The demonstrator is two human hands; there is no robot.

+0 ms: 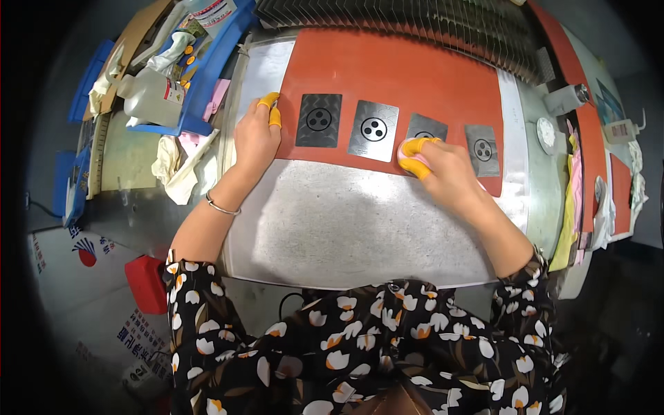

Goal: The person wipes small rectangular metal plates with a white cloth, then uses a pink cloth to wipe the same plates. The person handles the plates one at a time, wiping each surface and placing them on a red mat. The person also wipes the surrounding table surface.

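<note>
the most likely slip, by the look of it, is the third plate (423,128) sliding on the smooth orange mat (387,66): the right hand (443,169) presses a small pink pad (403,153) down at that plate's near edge, and nothing but the mat's grip holds the thin metal square in place. a hard sideways stroke could push it askew, or into the tilted silver plate (373,130) just beside it. the yellow finger cots (418,155) could also drag across the patterned face and leave marks.

four square plates lie in a row across the mat, each with a round three-hole mark: a dark one (319,120) at the left, the silver one, the half-covered third, and a fourth (482,149) at the right. the right hand's fingers are curled narrow around the pad, pinching it, with the third plate lying directly under and just beyond the fingertips. the left hand (254,138) holds nothing; it rests flat at the mat's left edge, capped fingers together, just beside the dark plate but apart from it.
</note>
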